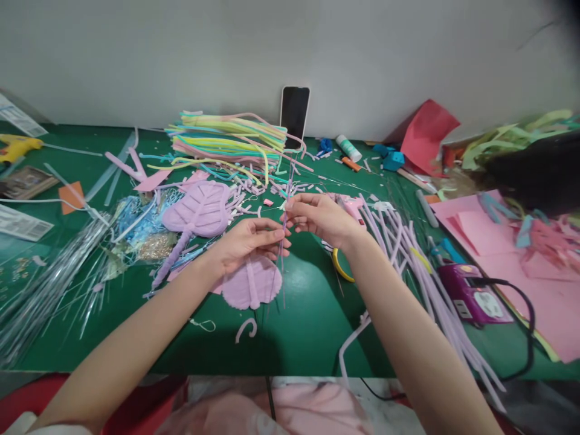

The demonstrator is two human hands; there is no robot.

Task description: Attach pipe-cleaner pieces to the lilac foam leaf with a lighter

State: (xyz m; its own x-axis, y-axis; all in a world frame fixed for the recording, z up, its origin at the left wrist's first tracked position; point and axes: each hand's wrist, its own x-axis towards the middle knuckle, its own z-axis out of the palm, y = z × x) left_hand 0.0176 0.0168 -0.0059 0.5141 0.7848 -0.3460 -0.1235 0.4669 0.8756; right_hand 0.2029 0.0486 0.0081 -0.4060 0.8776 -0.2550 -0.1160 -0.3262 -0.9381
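Observation:
Near the middle of the green table, my left hand (254, 243) pinches a bundle of thin purple strands (283, 266) that hangs upright. Just above it and to the right, my right hand (317, 219) has its fingertips closed on the same strands. Below my left hand lies a lilac scalloped piece (251, 284) with a stem down its middle, partly covered by the hand. A lilac leaf shape (199, 208) with a thick twisted stem rests to the left of my left hand. A small curled lilac piece (246, 330) lies nearer the front edge.
Pastel fuzzy sticks (226, 142) are piled at the back beside a propped phone (294, 115). Silver strips (54, 290) and a yellow glue gun (18, 148) lie left. At right are lilac sticks (430, 290), a purple device (471, 296) with a cable, and pink sheets (539, 296).

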